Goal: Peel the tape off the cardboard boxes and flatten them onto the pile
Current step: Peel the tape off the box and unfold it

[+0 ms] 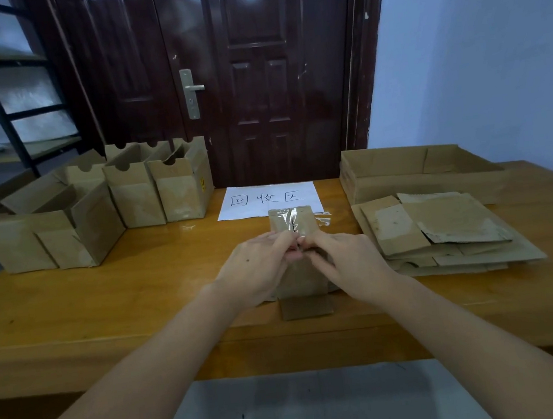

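Together, left hand [257, 266] and right hand [346, 263] pinch tape [292, 221] — fingertips meeting.

A: How is the cardboard box [294, 241] at the centre positioned?

B: It is laid lengthwise on the table, brown, with a strip of clear tape [292, 219] seen lifted along its far end.

A: Where are the remaining boxes [102, 201] located?

B: They are stood upright at the far left, open-topped, set close together.

A: And the pile [443, 231]?

B: Flattened sheets are stacked at the right, well apart from the upright boxes.
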